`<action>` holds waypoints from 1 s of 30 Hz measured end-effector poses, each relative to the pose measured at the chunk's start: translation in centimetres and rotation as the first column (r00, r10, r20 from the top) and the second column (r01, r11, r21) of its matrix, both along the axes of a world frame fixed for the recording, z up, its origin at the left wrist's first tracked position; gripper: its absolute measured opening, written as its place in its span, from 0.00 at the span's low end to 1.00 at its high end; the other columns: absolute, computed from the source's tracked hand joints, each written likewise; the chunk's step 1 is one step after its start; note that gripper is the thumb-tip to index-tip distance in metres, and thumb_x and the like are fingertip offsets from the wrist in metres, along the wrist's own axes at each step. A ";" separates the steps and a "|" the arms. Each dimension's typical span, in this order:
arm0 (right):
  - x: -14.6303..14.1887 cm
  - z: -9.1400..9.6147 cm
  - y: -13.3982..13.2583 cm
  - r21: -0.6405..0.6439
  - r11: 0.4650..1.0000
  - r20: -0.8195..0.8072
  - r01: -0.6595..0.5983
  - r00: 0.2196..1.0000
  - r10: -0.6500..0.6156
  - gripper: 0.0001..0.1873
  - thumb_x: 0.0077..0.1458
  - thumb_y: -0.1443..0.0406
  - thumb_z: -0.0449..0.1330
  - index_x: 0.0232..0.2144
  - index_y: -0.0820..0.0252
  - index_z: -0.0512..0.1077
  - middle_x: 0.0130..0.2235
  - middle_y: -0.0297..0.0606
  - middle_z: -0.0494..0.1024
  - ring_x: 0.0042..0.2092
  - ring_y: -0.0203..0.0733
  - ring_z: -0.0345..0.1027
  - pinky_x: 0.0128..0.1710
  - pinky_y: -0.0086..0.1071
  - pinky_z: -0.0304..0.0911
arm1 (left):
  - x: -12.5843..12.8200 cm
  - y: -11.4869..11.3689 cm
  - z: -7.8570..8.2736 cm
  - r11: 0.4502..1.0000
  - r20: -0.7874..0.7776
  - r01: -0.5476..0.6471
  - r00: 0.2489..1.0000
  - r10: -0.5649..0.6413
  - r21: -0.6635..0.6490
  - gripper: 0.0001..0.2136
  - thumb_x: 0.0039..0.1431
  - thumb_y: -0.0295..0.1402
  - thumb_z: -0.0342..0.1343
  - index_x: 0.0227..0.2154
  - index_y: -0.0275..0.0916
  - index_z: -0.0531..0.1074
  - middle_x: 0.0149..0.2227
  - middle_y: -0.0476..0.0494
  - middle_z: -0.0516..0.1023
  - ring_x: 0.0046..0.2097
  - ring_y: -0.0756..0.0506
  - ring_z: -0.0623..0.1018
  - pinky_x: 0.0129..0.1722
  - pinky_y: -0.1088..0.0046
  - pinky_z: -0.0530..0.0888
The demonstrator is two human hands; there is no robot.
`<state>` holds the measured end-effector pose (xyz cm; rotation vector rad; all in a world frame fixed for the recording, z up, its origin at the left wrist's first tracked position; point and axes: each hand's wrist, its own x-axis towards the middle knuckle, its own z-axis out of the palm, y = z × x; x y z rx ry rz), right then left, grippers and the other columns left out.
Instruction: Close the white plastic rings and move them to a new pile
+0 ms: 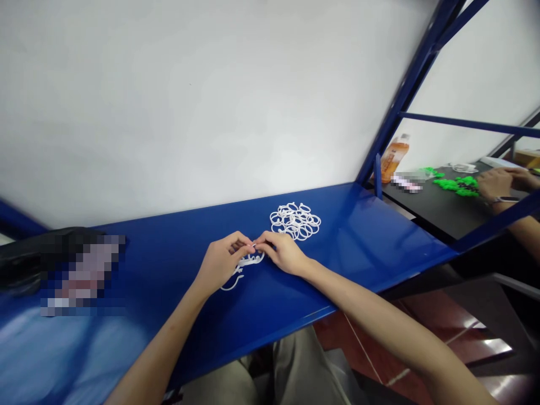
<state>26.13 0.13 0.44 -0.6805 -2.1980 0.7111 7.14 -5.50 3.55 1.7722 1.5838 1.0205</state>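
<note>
My left hand [220, 261] and my right hand [287, 253] meet above the blue table [337, 242], fingertips almost touching. Both are closed in a pinch on a small white plastic ring [253, 246], mostly hidden by the fingers. Just below the fingertips lie more white plastic pieces [252, 260], partly covered by my hands. One open, curved white ring [231, 288] rests on the table beside my left wrist. Behind my right hand is a loose pile of white plastic rings [297, 222], several with small knobs on them.
A black plastic bag [25, 256] and a blurred-out packet [86, 270] lie at the left. Blue frame posts [399, 101] rise at the right. Beyond them, another person's hands [498, 183] work at a dark table with green pieces [459, 185] and an orange drink bottle [395, 157].
</note>
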 end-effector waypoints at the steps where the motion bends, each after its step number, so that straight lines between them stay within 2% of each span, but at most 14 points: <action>1: 0.1 0.0 0.0 0.010 1.000 0.017 -0.011 1.000 0.011 0.07 0.68 0.64 0.54 0.38 0.57 0.72 0.35 0.35 0.80 0.36 0.38 0.74 0.39 0.29 0.66 | 0.0 -0.1 0.0 1.000 -0.016 0.000 1.000 0.000 0.000 0.09 0.56 0.42 0.57 0.29 0.42 0.76 0.24 0.52 0.77 0.26 0.50 0.73 0.27 0.75 0.68; 6: 0.5 0.0 -0.3 0.145 0.986 0.073 -0.083 0.995 0.073 0.09 0.69 0.63 0.51 0.39 0.57 0.71 0.38 0.39 0.78 0.40 0.40 0.73 0.42 0.31 0.67 | -0.4 -0.3 -0.1 0.997 -0.104 0.046 0.994 -0.039 0.067 0.07 0.57 0.36 0.55 0.27 0.43 0.76 0.29 0.51 0.79 0.29 0.50 0.74 0.31 0.74 0.70; 8: 0.5 0.2 -0.4 0.165 0.981 0.087 -0.100 0.992 0.087 0.09 0.69 0.64 0.51 0.39 0.58 0.71 0.38 0.40 0.78 0.40 0.40 0.72 0.42 0.31 0.66 | -0.5 -0.2 -0.1 0.996 -0.104 0.073 0.992 -0.068 0.050 0.07 0.57 0.37 0.55 0.27 0.43 0.75 0.31 0.51 0.80 0.32 0.49 0.75 0.33 0.74 0.71; 10: 0.5 0.3 -0.4 0.149 0.986 0.083 -0.069 0.995 0.057 0.08 0.68 0.65 0.52 0.39 0.58 0.71 0.38 0.39 0.79 0.39 0.39 0.73 0.41 0.30 0.66 | -0.4 0.0 -0.3 0.997 -0.067 0.068 0.996 -0.066 0.028 0.07 0.57 0.39 0.56 0.32 0.43 0.75 0.33 0.50 0.80 0.33 0.49 0.76 0.35 0.73 0.72; 12: 0.4 0.3 -0.1 0.116 0.993 0.064 0.010 0.998 -0.017 0.06 0.67 0.65 0.55 0.38 0.57 0.71 0.38 0.37 0.80 0.38 0.38 0.73 0.40 0.29 0.66 | -0.4 0.2 -0.6 0.999 -0.037 0.039 0.999 -0.038 0.029 0.12 0.57 0.42 0.58 0.40 0.42 0.73 0.36 0.49 0.80 0.35 0.48 0.77 0.36 0.71 0.73; 14: 0.4 0.4 0.2 0.082 0.992 0.042 0.093 0.994 -0.097 0.05 0.66 0.64 0.56 0.38 0.58 0.71 0.38 0.37 0.80 0.37 0.38 0.74 0.38 0.29 0.65 | -0.4 0.3 -0.9 0.999 -0.073 0.026 0.997 -0.023 0.042 0.17 0.54 0.44 0.61 0.44 0.42 0.71 0.39 0.47 0.80 0.38 0.46 0.77 0.39 0.70 0.73; 16: 0.6 0.5 0.5 0.066 0.986 0.029 0.152 0.988 -0.154 0.05 0.66 0.64 0.57 0.37 0.58 0.71 0.36 0.36 0.80 0.35 0.37 0.73 0.37 0.29 0.64 | -0.4 0.3 -1.2 0.996 -0.193 0.063 0.980 -0.050 0.061 0.15 0.54 0.45 0.63 0.40 0.42 0.72 0.39 0.46 0.79 0.41 0.45 0.76 0.42 0.68 0.73; 18: 0.7 0.5 0.7 0.068 0.980 0.027 0.186 0.982 -0.188 0.06 0.66 0.63 0.57 0.36 0.58 0.72 0.34 0.36 0.79 0.33 0.37 0.72 0.35 0.29 0.64 | -0.5 0.2 -1.4 0.986 -0.321 0.137 0.942 -0.099 0.096 0.10 0.59 0.43 0.59 0.34 0.42 0.73 0.37 0.47 0.79 0.42 0.44 0.75 0.44 0.66 0.71; 21: 1.0 0.6 1.2 0.080 0.969 0.033 0.234 0.971 -0.237 0.06 0.65 0.64 0.57 0.35 0.58 0.71 0.31 0.34 0.78 0.31 0.36 0.70 0.34 0.29 0.63 | -0.5 0.1 -1.2 0.961 -0.389 0.219 0.911 -0.140 0.167 0.09 0.64 0.40 0.54 0.30 0.42 0.72 0.35 0.47 0.79 0.41 0.44 0.73 0.45 0.65 0.69; 24: 1.6 0.8 2.0 0.100 0.938 0.038 0.333 0.940 -0.338 0.06 0.65 0.64 0.56 0.35 0.58 0.71 0.30 0.33 0.77 0.30 0.37 0.69 0.33 0.29 0.62 | -0.6 0.1 -0.9 0.952 -0.346 0.192 0.933 -0.101 0.240 0.09 0.63 0.40 0.55 0.30 0.43 0.71 0.36 0.48 0.79 0.41 0.45 0.73 0.45 0.67 0.69; 26: 2.4 0.9 2.6 0.135 0.897 0.027 0.421 0.903 -0.428 0.06 0.65 0.64 0.56 0.35 0.58 0.71 0.31 0.34 0.77 0.30 0.38 0.69 0.34 0.30 0.62 | -0.7 0.1 -0.7 0.953 -0.335 0.158 0.940 -0.064 0.260 0.10 0.64 0.41 0.55 0.29 0.43 0.71 0.35 0.48 0.78 0.41 0.45 0.73 0.44 0.67 0.69; 30: 4.0 1.2 3.8 0.236 0.798 0.009 0.554 0.820 -0.572 0.07 0.64 0.65 0.57 0.33 0.59 0.72 0.35 0.39 0.77 0.34 0.40 0.70 0.38 0.33 0.63 | -1.2 0.4 -0.9 0.974 -0.454 0.108 0.891 -0.005 0.200 0.09 0.64 0.40 0.54 0.30 0.43 0.71 0.35 0.47 0.78 0.41 0.44 0.72 0.42 0.67 0.68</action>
